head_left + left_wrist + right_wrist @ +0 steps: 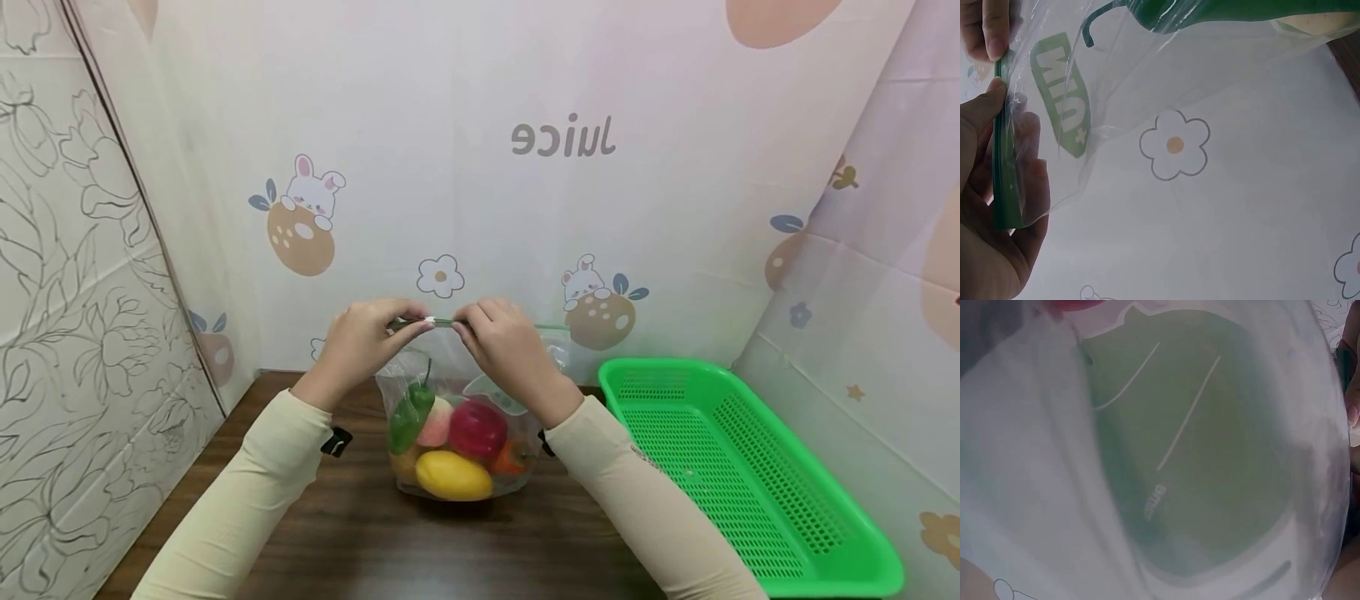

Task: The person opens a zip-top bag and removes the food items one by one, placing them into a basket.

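A clear zip bag (397,385) stands upright on the table, its top edge raised between my hands. My left hand (358,333) pinches the green zip strip (444,322) between thumb and fingers, and my right hand (504,340) pinches it just to the right. Through the plastic show a green pepper (412,417), a pinkish peach (436,423), a dark red round fruit (477,429), a yellow oval fruit (453,476) and an orange piece (513,457). The left wrist view shows the left thumb on the strip (1007,169). Printed plastic (1191,444) fills most of the right wrist view.
A green perforated basket (847,508) stands to the right, close to my right forearm. The dark wooden table (337,533) reaches back to a patterned curtain (465,192). Another curtain with line-drawn flowers (75,333) hangs along the left side.
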The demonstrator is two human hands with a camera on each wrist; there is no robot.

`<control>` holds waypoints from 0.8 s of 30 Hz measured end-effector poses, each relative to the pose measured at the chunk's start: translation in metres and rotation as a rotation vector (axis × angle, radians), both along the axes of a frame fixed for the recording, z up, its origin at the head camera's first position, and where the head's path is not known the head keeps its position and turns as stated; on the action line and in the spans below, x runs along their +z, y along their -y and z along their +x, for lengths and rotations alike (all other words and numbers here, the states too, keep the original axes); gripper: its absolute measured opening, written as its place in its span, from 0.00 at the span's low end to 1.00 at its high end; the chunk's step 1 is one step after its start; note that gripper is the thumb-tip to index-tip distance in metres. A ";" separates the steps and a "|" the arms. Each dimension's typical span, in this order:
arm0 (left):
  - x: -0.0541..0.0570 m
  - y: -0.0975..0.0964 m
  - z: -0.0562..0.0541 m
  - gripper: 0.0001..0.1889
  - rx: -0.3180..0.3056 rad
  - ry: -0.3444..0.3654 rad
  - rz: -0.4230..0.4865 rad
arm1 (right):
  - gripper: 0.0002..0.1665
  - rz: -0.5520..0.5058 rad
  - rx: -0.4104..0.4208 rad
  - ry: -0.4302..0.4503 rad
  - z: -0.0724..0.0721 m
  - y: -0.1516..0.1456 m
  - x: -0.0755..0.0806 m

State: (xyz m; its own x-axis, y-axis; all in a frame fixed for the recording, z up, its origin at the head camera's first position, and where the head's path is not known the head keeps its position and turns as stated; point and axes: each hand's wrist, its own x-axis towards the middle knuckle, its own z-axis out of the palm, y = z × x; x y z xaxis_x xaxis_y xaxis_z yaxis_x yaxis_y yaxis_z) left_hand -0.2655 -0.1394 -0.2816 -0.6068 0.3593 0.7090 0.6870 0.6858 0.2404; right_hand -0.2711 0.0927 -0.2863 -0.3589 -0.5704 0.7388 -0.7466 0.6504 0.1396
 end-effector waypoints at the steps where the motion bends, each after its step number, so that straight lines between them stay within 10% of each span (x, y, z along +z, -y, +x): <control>1: 0.000 0.001 0.000 0.10 -0.003 0.002 0.000 | 0.07 0.000 0.003 0.001 0.000 0.000 0.000; 24: -0.002 0.026 0.010 0.08 -0.008 -0.007 0.041 | 0.06 -0.046 0.048 0.019 0.004 -0.005 -0.001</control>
